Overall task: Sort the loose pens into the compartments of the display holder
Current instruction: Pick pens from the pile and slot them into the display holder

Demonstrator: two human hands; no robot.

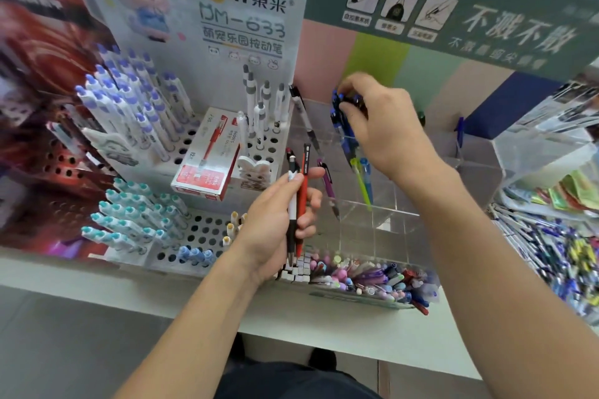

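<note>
A clear acrylic display holder (389, 214) with several compartments stands on the shelf in front of me. My left hand (278, 223) grips a small bunch of pens upright: a red pen (304, 185) and a white-and-black pen (292, 201). My right hand (382, 120) reaches over the holder's back row and holds the tops of a bundle of blue pens (343, 126) standing in a compartment. A purple pen (328, 186), a yellow-green pen (362, 185) and a light-blue pen (368, 181) lean in nearby compartments. A black-and-white pen (303, 116) leans at the holder's left.
A white perforated rack (207, 230) at the left holds several blue- and teal-capped pens. A red-and-white pen box (207, 162) lies on it. A tray of mixed small pens (366, 275) sits at the shelf's front. A heap of loose pens (551, 246) fills the right.
</note>
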